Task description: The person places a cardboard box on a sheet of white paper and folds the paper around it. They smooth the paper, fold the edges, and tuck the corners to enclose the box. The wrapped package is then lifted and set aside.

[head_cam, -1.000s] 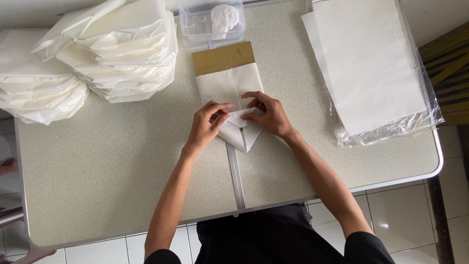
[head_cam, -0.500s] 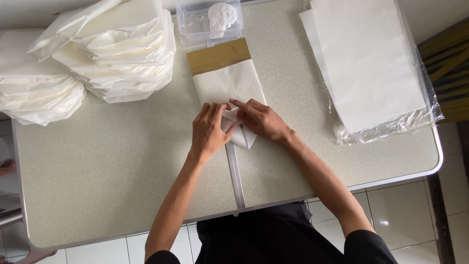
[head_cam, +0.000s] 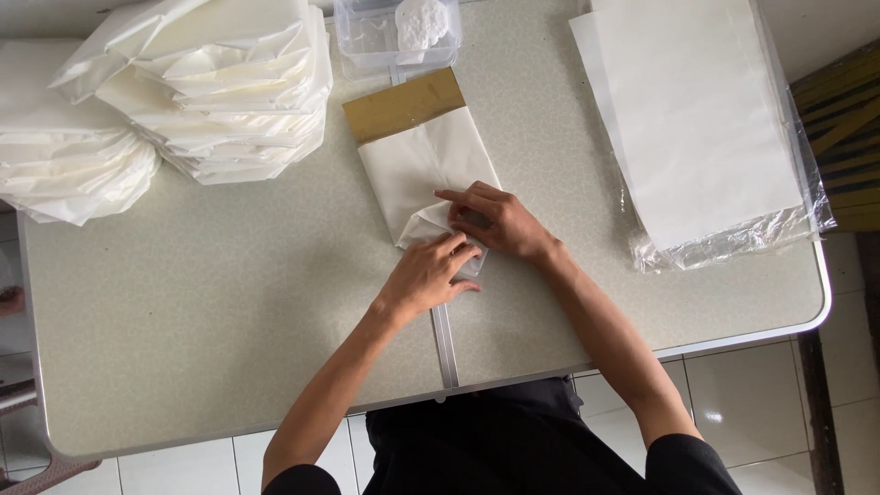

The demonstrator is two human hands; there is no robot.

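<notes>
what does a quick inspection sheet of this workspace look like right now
surface: speckled grey folding table with a metal seam down the middle.
job's things: white paper wrapped on a brown cardboard form, its near end creased into folds.
clutter: piles of folded white bags at far left; clear plastic box holding a white lump; stack of flat white sheets on plastic wrap at right.
grippers: left hand and right hand both press flat on the folded end, grasping nothing.
cables: nothing seen.
surroundings: white tiled floor; wooden slats at the right edge.
</notes>
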